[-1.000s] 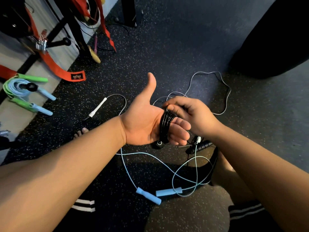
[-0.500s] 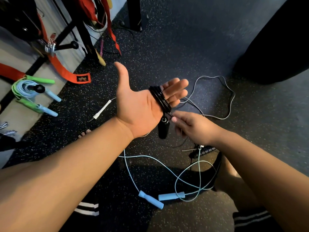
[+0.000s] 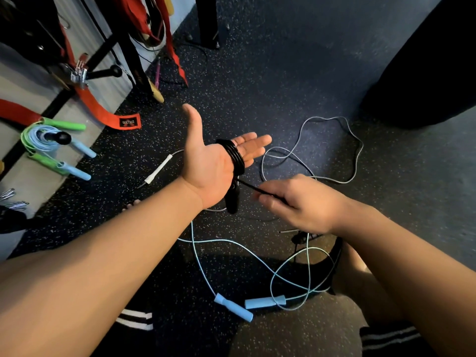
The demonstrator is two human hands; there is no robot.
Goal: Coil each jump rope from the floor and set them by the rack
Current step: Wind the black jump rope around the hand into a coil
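Around your left hand [image 3: 213, 163] the black rope [image 3: 233, 157] sits in several loops, palm flat and fingers spread. Half a second back your right hand [image 3: 296, 204] was up at the coil; now it's pulled away, pinching the tail taut, so another wrap's coming. Its handle [image 3: 233, 199] dangles below, and the blue rope [image 3: 257, 302] and grey rope [image 3: 332, 148] aren't coiled yet

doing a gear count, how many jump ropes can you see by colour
black jump rope, coiled around the left hand, its free end in the right hand: 1
light blue jump rope, loose on the floor: 1
white-handled jump rope, loose on the floor: 1
green jump rope, coiled by the rack: 1
blue-handled jump rope, coiled by the rack: 1
total: 5
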